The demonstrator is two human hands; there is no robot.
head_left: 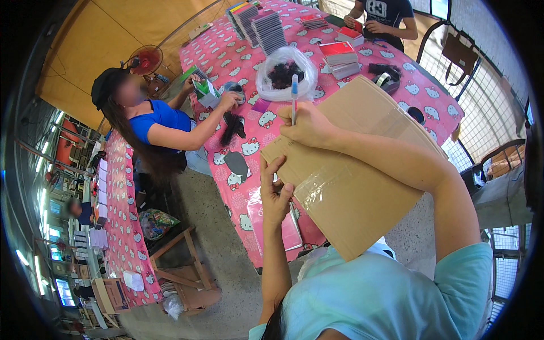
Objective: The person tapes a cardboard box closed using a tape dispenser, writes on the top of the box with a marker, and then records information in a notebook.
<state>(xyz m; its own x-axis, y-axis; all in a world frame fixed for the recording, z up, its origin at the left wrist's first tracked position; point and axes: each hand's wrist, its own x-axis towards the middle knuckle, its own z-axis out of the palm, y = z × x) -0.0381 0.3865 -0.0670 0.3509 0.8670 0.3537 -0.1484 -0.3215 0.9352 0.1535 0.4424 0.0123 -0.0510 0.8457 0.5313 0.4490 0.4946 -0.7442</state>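
Note:
A flattened cardboard box (pixel 362 181) lies slanted across the table's near side and reaches back toward my body, with clear tape on its left part. My right hand (pixel 310 126) is closed around a pen (pixel 294 93) with a blue upper end, resting at the cardboard's far left corner. The pen's tip is hidden behind my fingers. At the cardboard's left edge, my left hand (pixel 274 187) grips it between thumb and fingers. Beneath that hand, a pink flat packet (pixel 283 229) shows on the table.
A pink patterned cloth (pixel 250 147) covers the table. Beyond the cardboard stand a white plastic bag (pixel 287 73), stacked booklets (pixel 267 31), a tape dispenser (pixel 387 78) and a black tape roll (pixel 416 115). One person in blue (pixel 170 122) works at left, another (pixel 385 17) at the far side.

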